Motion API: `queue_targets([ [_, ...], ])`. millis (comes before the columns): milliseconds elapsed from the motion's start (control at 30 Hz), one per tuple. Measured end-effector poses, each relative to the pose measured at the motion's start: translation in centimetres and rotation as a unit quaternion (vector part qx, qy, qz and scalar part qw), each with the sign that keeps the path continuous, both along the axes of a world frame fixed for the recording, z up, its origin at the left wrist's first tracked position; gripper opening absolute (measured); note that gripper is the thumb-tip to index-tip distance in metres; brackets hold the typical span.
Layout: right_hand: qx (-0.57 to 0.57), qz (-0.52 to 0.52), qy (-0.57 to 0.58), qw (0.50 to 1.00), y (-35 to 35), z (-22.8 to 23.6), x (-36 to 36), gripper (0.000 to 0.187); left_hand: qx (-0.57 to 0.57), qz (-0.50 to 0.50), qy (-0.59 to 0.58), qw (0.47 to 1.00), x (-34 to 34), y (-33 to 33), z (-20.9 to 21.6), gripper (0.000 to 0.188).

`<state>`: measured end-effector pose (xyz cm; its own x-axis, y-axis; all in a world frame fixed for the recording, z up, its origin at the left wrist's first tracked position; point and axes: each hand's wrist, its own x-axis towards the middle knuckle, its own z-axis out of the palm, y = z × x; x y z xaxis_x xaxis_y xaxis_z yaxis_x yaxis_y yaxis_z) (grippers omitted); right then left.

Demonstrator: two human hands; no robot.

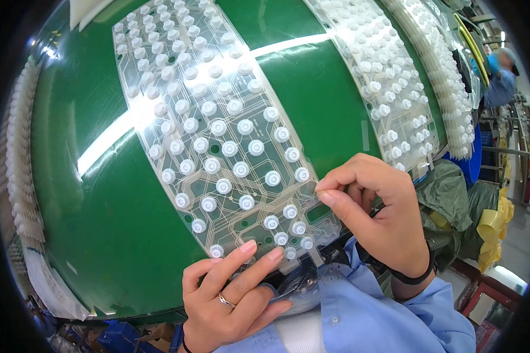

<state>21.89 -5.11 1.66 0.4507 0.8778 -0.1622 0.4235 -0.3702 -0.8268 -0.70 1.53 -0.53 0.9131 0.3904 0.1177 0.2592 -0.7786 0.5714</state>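
Observation:
A clear keyboard membrane (pixel 259 194) with printed circuit lines and rows of white rubber domes lies lengthwise in front of me. Its near end reaches the green table's front edge. My left hand (pixel 232 294), with a ring on one finger, rests its outstretched fingertips on the membrane's near left corner. At the right edge of the same sheet, my right hand (pixel 374 209) pinches with thumb and index finger. The pinch meets the sheet's margin; anything smaller between the fingertips cannot be made out. The right hand's other fingers are curled in.
A second domed membrane (pixel 388 88) lies to the right on the green table (pixel 100 235). Beyond it stands a thick stack of similar sheets (pixel 447 70), with another stack (pixel 23 159) along the left edge. Green and yellow bags (pixel 492 226) hang at the right. Another person (pixel 502 76) is at the far right.

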Motion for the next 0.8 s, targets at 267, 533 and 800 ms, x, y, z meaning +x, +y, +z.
queue_targets([
  [267,0.01,0.01,-0.021,1.0,-0.04,-0.12,-0.07,0.006,0.007,-0.001,-0.002,1.0,-0.02,0.01,-0.01,0.04],
  [533,0.017,-0.003,-0.002,1.0,-0.02,-0.3,-0.17,0.008,0.012,0.01,0.003,1.0,0.25,-0.03,0.3,0.041],
  [800,0.009,0.008,-0.075,0.997,0.2,-0.3,-0.58,0.007,0.012,0.01,0.003,1.0,0.31,-0.01,0.35,0.041],
])
